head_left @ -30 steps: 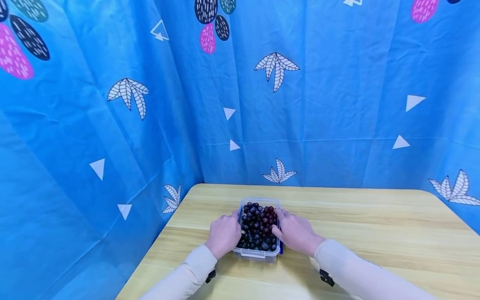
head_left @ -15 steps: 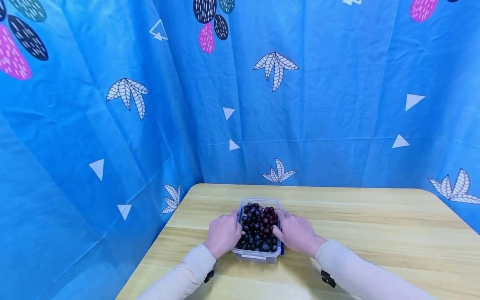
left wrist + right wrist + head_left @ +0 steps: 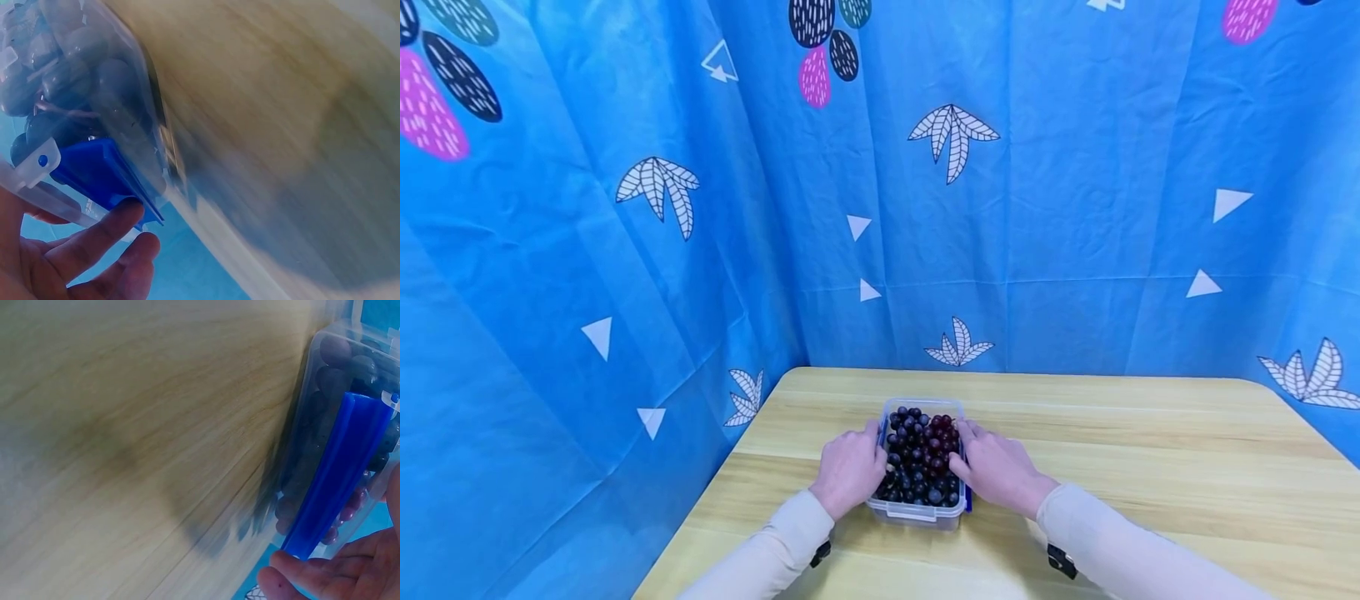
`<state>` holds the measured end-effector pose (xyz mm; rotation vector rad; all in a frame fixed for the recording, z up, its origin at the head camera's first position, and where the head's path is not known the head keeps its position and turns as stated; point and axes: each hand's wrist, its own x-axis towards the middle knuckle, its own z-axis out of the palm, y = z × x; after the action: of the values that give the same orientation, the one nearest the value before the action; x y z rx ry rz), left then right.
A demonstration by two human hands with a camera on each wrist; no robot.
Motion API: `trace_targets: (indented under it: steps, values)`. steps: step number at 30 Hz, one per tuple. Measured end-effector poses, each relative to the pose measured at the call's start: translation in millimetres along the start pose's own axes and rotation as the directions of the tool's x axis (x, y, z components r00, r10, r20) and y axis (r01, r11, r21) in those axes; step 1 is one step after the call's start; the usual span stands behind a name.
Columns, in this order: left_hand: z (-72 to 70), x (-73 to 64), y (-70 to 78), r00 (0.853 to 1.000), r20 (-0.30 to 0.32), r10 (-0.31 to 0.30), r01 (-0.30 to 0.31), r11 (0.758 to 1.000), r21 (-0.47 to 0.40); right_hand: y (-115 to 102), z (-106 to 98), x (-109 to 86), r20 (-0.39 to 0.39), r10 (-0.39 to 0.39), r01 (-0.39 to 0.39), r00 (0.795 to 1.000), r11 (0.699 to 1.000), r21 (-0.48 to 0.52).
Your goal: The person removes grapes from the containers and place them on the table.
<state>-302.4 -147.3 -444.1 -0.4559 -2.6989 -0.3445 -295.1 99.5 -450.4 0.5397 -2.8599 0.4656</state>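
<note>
Left hand (image 3: 850,471) and right hand (image 3: 1002,472) grip opposite sides of the box (image 3: 925,522), thumbs (image 3: 959,468) over the rim (image 3: 922,402), fingertips (image 3: 132,210) touching blue clips (image 3: 340,472). Forearms (image 3: 775,537) slant in from its near side.

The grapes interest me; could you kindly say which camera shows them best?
The head view, because it looks down on the grapes, dark and reddish together, inside the box. The left wrist view shows only some, hazily through the box's side and partly behind a blue flap; the right wrist view does likewise, behind another flap.

Blue curtain (image 3: 925,225) behind wooden table (image 3: 1120,450)
</note>
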Motion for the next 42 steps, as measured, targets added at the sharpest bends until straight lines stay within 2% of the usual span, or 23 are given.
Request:
trace_targets:
  steps: [6,12,18,25,34,42]
  values:
    - [0.1,5.1,-4.7,1.0,0.003,-0.02,0.02,1.0,0.015,-1,0,-1.3,-0.012,-0.016,0.016,1.0,1.0,-0.006]
    - [2.1,10.7,-9.6,1.0,0.016,0.001,-0.001,1.0,-0.004,-1,-2,-1.9,-0.017,-0.006,0.006,1.0,1.0,0.0]
    - [6.6,8.8,-14.3,0.999,0.05,-0.013,0.014,0.999,-0.034,-4,-2,-1.7,-0.001,0.001,-0.001,1.0,1.0,0.031]
    - [9.0,7.2,-11.9,0.998,0.063,-0.029,0.033,0.997,-0.066,-5,-4,-3.4,0.003,0.015,-0.015,1.0,0.999,0.051]
    - [11.2,5.9,-10.1,0.997,0.066,-0.037,0.041,0.997,-0.058,-4,-15,-0.5,0.035,-0.026,0.025,0.999,0.999,0.027]
    - [11.6,5.1,-10.8,0.996,0.073,-0.045,0.049,0.997,-0.055,-11,-26,6.4,-0.013,-0.093,0.092,0.996,0.995,-0.042]
